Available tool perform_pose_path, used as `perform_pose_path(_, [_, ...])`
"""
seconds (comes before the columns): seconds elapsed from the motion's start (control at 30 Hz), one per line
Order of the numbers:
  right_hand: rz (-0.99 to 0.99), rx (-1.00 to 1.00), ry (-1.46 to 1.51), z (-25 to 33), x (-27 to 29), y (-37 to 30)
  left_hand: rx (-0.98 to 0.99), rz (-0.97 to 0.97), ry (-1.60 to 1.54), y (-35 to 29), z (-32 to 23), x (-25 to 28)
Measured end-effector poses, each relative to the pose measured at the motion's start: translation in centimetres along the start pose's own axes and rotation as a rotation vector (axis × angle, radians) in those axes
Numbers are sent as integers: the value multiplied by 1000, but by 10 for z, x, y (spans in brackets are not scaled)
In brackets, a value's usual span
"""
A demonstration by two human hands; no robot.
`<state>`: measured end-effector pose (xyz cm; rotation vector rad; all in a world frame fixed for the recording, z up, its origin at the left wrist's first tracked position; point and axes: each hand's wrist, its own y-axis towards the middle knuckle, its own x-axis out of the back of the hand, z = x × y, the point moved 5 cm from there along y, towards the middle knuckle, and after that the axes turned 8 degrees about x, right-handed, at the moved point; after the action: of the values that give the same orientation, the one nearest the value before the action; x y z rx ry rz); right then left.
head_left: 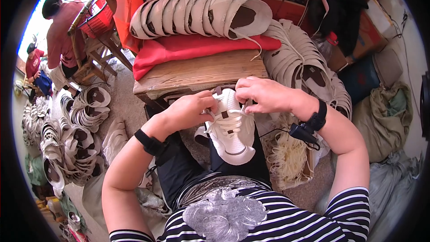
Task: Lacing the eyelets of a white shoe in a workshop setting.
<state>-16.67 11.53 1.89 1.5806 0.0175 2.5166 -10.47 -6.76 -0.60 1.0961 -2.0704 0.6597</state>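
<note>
A white shoe upper (229, 139) with its toe toward me rests over my lap, in front of the wooden bench. Pale laces (230, 121) cross its front, and the tongue (227, 98) stands up at the far end. My left hand (197, 106) is closed on the upper's left edge by the lace holes. On the opposite edge, my right hand (260, 94) pinches with thumb and fingers. Whether the fingertips also grip lace ends is hard to make out. Each wrist wears a black band.
A row of nested shoe uppers (197, 13) lies on a red cloth (179, 53) atop the wooden bench (201, 69). More stacked uppers are at right (309, 62) and left (80, 148). A box of pale laces (289, 157) sits by my right leg. Two people work at far left.
</note>
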Motion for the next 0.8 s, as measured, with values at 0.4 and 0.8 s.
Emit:
perform_pose_path(0.4, [-71,-270,385,-33,-34,-11,-19,-211,-207,3,25,-10])
perform_pose_path(0.8, [-512,-544,957,34,-23,-6,145,-736,-690,-8,-21,-17])
